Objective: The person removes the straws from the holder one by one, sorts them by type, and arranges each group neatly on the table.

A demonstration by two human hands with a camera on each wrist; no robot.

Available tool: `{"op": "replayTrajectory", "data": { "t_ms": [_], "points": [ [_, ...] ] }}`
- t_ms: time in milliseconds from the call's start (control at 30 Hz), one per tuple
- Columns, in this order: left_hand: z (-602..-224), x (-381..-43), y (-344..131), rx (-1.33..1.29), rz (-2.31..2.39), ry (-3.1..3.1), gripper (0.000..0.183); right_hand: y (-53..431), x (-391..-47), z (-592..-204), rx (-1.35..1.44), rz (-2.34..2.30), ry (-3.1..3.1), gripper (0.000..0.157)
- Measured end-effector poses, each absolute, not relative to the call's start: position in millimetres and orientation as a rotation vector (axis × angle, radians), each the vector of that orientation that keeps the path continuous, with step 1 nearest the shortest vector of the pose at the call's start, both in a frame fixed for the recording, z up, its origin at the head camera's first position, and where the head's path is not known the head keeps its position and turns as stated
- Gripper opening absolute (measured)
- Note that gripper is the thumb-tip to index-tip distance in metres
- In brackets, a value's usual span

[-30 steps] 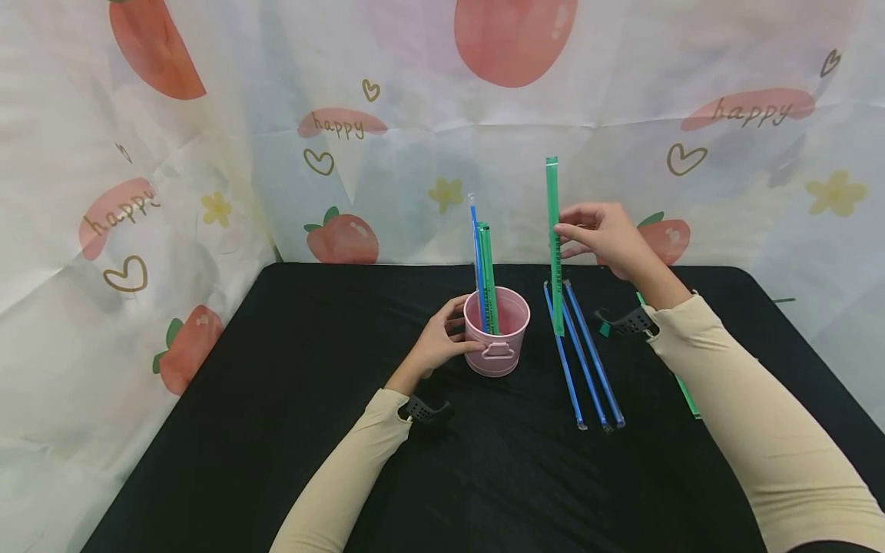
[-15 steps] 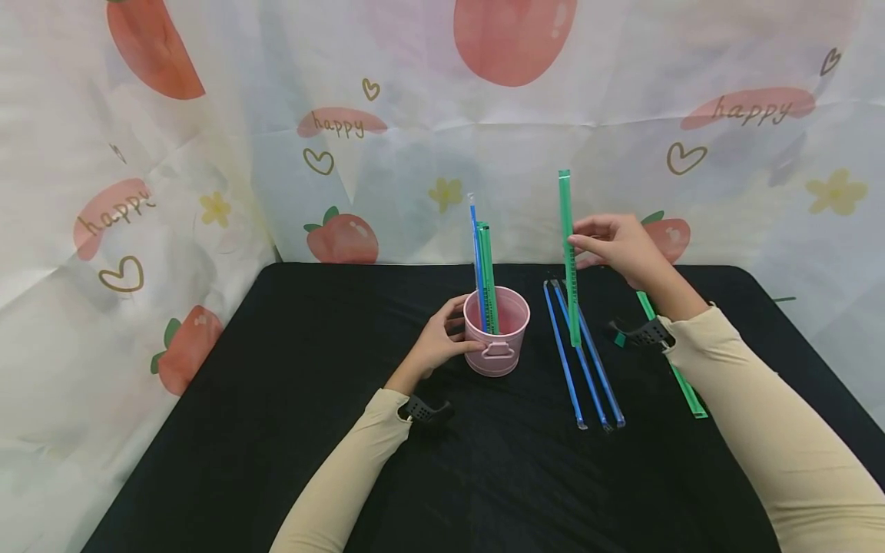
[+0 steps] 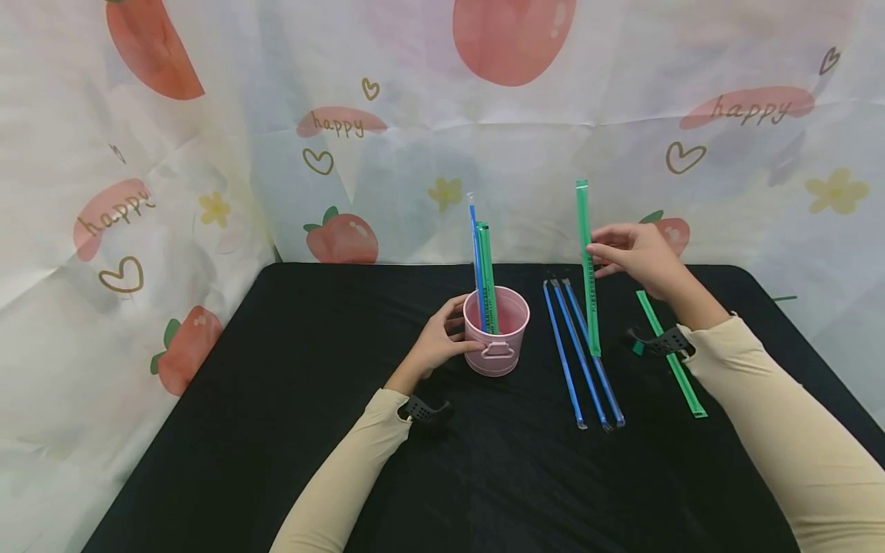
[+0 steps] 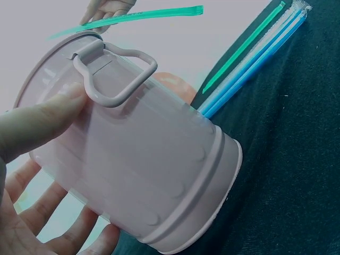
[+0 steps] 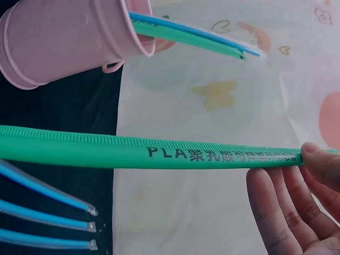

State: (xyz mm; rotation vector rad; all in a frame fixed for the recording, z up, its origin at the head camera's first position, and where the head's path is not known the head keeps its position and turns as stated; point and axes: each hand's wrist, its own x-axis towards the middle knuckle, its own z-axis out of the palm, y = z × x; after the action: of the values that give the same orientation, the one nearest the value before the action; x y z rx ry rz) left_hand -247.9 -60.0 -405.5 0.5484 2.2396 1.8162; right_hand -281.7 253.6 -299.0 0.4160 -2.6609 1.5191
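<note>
My right hand [image 3: 639, 257] pinches a green-wrapped drinking straw [image 3: 588, 269] between thumb and fingers. It stands nearly upright, its lower end overlapping the blue straws in the head view. Dark print beginning "PLA" runs along the green wrapper [image 5: 223, 154] in the right wrist view. My left hand [image 3: 439, 342] grips a small pink bucket [image 3: 498, 361], thumb near its little handle [image 4: 114, 98] and fingers round the far side. Inside the bucket lean a blue straw [image 3: 475, 238] in clear wrap and green-wrapped straws [image 3: 487, 269].
Three blue straws [image 3: 569, 353] in clear wrappers lie side by side on the black tabletop [image 3: 332, 346], right of the bucket. Farther right, partly under my right wrist, lies another green-wrapped straw [image 3: 684, 384]. A printed cloth [image 3: 401, 177] hangs behind the table.
My right hand has moved right and down, away from the bucket, with the green-wrapped straw. More of the green straw on the table shows now. The left hand and bucket stay put.
</note>
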Motion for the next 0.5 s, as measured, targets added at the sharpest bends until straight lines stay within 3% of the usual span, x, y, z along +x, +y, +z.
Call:
{"op": "replayTrajectory", "data": {
  "t_ms": [200,500],
  "points": [
    [-428,-261,-58,0.55,1.842,2.278,0.077,266,-278,-302,0.42,1.478,-2.683,0.041],
    [-408,-249,-59,0.541,1.819,2.246,0.076,284,-272,-306,0.466,1.442,-2.669,0.032]
  ]
}}
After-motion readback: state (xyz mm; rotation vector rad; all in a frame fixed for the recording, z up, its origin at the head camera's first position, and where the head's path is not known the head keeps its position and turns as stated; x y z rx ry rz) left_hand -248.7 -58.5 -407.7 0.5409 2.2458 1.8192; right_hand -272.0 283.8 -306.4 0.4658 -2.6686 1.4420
